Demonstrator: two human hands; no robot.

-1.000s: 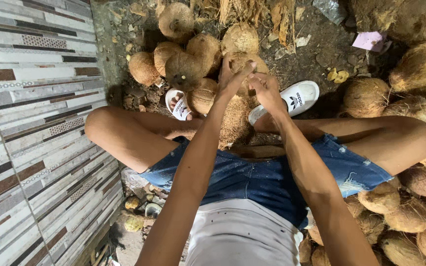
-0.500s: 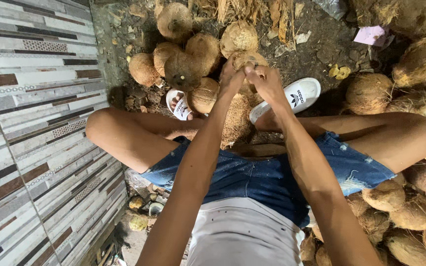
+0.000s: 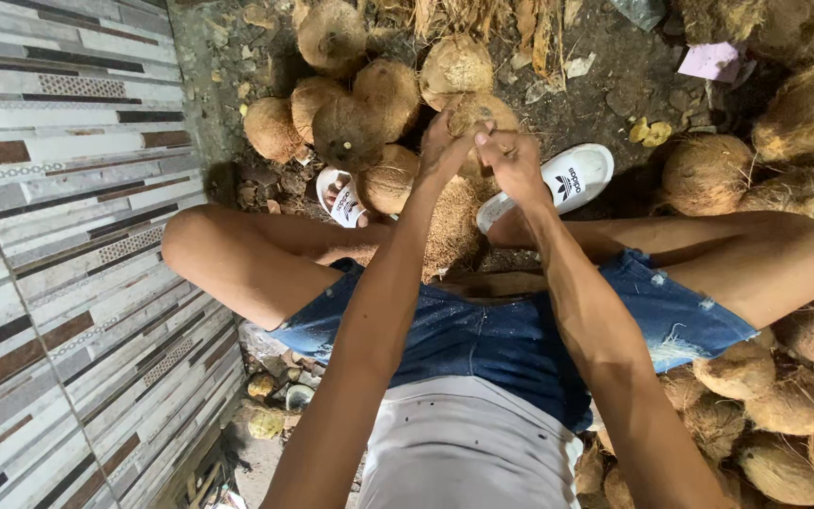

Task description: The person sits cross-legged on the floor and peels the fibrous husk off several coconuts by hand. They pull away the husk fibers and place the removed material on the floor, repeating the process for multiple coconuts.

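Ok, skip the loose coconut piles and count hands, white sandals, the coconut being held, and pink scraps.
hands: 2 (left hand, right hand)
white sandals: 2
held coconut: 1
pink scrap: 1
Total: 6

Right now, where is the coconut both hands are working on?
In the head view, the coconut sits upper centre, gripped between the left hand and right hand, above a husk pile and between two white sandals.
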